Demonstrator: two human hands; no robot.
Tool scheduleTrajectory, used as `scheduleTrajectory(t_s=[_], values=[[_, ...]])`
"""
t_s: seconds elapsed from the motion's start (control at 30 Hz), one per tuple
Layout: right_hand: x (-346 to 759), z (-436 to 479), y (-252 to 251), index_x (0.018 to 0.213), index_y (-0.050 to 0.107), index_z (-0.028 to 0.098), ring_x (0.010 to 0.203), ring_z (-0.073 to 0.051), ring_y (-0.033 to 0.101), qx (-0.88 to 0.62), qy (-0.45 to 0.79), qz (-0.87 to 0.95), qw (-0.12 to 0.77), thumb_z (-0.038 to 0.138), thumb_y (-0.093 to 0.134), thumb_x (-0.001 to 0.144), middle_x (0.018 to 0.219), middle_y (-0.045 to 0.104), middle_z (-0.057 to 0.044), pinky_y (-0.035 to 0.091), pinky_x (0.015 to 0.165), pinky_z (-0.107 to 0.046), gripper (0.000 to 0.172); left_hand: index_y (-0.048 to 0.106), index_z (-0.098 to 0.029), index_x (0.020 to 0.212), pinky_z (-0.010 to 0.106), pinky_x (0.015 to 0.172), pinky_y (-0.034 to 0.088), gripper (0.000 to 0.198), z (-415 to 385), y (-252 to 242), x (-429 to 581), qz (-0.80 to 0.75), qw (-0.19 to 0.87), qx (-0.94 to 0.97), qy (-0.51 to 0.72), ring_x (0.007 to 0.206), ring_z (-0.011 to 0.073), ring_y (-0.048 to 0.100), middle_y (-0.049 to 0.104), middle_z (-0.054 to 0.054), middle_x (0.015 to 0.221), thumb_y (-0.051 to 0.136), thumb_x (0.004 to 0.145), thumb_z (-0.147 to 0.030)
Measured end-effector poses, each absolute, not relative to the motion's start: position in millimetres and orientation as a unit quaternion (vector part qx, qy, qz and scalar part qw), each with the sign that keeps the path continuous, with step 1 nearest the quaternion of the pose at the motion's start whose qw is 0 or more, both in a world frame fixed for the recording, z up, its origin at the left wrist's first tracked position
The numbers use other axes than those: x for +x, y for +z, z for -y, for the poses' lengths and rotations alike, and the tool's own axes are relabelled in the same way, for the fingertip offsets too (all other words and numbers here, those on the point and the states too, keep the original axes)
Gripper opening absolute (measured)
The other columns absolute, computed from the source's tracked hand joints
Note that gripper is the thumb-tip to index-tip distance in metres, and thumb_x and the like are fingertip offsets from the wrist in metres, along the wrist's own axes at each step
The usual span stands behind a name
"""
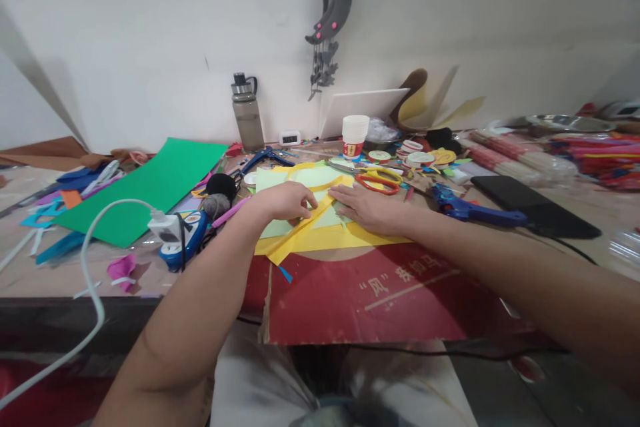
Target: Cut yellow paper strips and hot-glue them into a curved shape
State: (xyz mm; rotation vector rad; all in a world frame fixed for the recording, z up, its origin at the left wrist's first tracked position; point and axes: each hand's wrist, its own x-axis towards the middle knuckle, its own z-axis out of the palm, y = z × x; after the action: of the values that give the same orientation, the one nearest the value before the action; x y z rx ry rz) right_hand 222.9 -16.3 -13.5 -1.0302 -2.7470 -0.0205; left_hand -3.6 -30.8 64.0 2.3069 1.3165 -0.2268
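A long folded yellow paper strip (286,245) lies slantwise over pale green paper (273,227) and a larger yellow sheet (330,241). My left hand (286,202) is bent over the strip's left side, its fingers curled in and closed at the strip's edge; the fingertips are partly hidden. On the other side, my right hand (367,209) lies flat with fingers stretched out, pressing on the paper at the strip's upper end. Just beyond it are scissors with red and yellow handles (380,179). Under the papers is a red printed board (390,300).
A blue glue gun (475,212) and a black tablet-like slab (535,207) lie right. Stacked paper cups (354,137) and a water bottle (247,117) stand behind. To the left are a green sheet (145,190), a white plug (165,228) with its cable, and a pink scrap (122,271).
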Motion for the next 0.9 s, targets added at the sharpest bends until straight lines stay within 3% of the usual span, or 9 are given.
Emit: scheduleTrajectory(t_s=[0.27, 0.47, 0.6, 0.77, 0.9], values=[[220, 27, -7, 0.139, 0.042, 0.011, 0.132, -0.028, 0.039, -0.364, 0.004, 0.93, 0.06, 0.048, 0.029, 0.094, 0.145, 0.04, -0.016, 0.033, 0.108, -0.045, 0.06, 0.059, -0.017, 0.115, 0.018, 0.057, 0.048, 0.042, 28, 58, -2, -0.49, 0.251, 0.832, -0.067, 0.062, 0.0094, 0.065, 0.066, 0.007, 0.106, 0.065, 0.073, -0.021], [223, 24, -9, 0.144, 0.035, 0.013, 0.136, -0.029, 0.032, -0.373, 0.055, 0.924, 0.063, 0.061, 0.028, 0.09, 0.148, 0.034, -0.015, 0.028, 0.111, -0.045, 0.072, 0.056, -0.017, 0.112, 0.019, 0.056, 0.048, 0.042, 27, 54, -4, -0.499, 0.242, 0.83, -0.061, 0.062, 0.0092, 0.064, 0.063, 0.007, 0.111, 0.067, 0.072, -0.023], [219, 25, -6, 0.145, 0.032, 0.013, 0.136, -0.026, 0.032, -0.384, 0.059, 0.919, 0.064, 0.059, 0.021, 0.092, 0.149, 0.034, -0.015, 0.029, 0.11, -0.044, 0.071, 0.057, -0.016, 0.107, 0.02, 0.057, 0.047, 0.039, 30, 56, -3, -0.503, 0.226, 0.832, -0.061, 0.063, 0.01, 0.064, 0.063, 0.007, 0.11, 0.068, 0.071, -0.025], [209, 35, -7, 0.143, 0.035, 0.009, 0.139, -0.029, 0.026, -0.359, 0.011, 0.931, 0.061, 0.056, 0.024, 0.092, 0.148, 0.033, -0.018, 0.019, 0.113, -0.051, 0.07, 0.057, -0.015, 0.104, 0.02, 0.057, 0.044, 0.038, 31, 57, -1, -0.504, 0.2, 0.838, -0.065, 0.061, 0.0091, 0.063, 0.065, 0.006, 0.107, 0.069, 0.07, -0.023], [206, 38, -9, 0.146, 0.029, 0.011, 0.14, -0.027, 0.021, -0.359, 0.039, 0.93, 0.067, 0.057, 0.022, 0.092, 0.151, 0.028, -0.017, 0.021, 0.113, -0.05, 0.072, 0.056, -0.015, 0.109, 0.02, 0.058, 0.044, 0.041, 31, 56, 0, -0.499, 0.202, 0.839, -0.072, 0.062, 0.0091, 0.063, 0.065, 0.007, 0.111, 0.068, 0.071, -0.026]])
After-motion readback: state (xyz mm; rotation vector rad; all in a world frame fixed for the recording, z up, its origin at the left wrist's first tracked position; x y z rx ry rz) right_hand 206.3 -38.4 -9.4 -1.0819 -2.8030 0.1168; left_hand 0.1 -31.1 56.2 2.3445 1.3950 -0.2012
